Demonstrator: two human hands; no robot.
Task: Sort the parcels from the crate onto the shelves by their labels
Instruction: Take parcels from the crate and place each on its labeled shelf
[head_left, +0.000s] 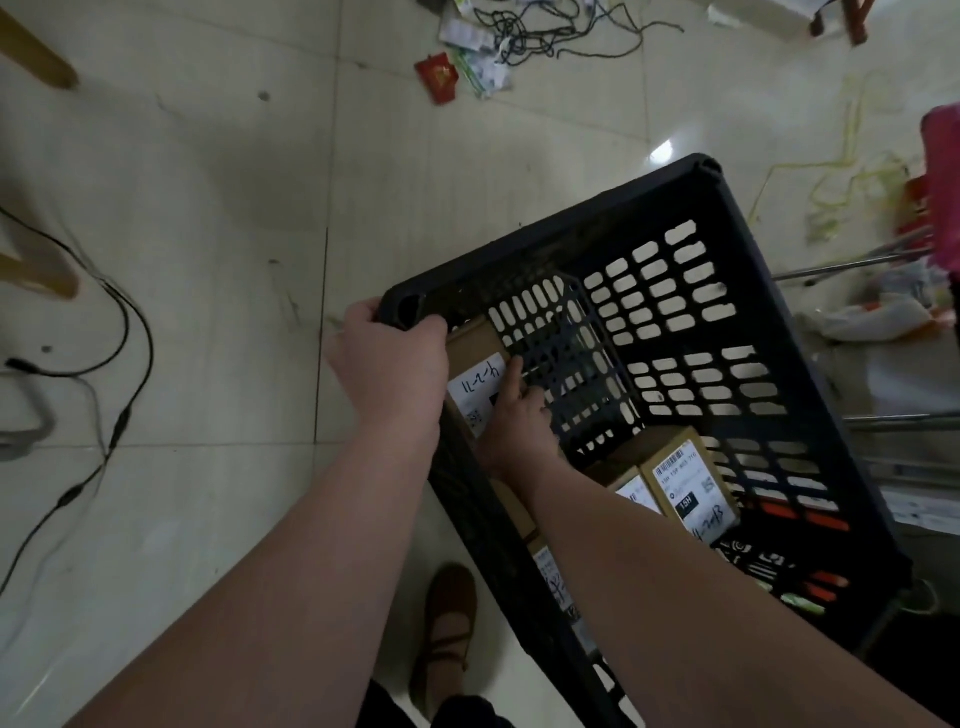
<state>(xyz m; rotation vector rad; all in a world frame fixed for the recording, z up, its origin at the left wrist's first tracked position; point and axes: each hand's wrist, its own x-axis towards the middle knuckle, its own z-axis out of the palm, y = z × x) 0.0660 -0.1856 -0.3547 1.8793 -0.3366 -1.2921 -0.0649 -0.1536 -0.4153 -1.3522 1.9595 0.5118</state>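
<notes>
a black cable (118, 428) is seen on the tiled floor (208, 208) at far left. the corner of the black slotted crate (545, 236) is clasped by the left grip (392, 358), fingers curled over its rim. inside, a cardboard parcel (475, 387) is set against that wall, its white label hand-marked in characters too unclear to read. the right grip (519, 410) is laid on this parcel, forefinger straight; whether the parcel is pinched cannot be told. further right, a second parcel (691, 483) is labelled with a barcode and "15h".
</notes>
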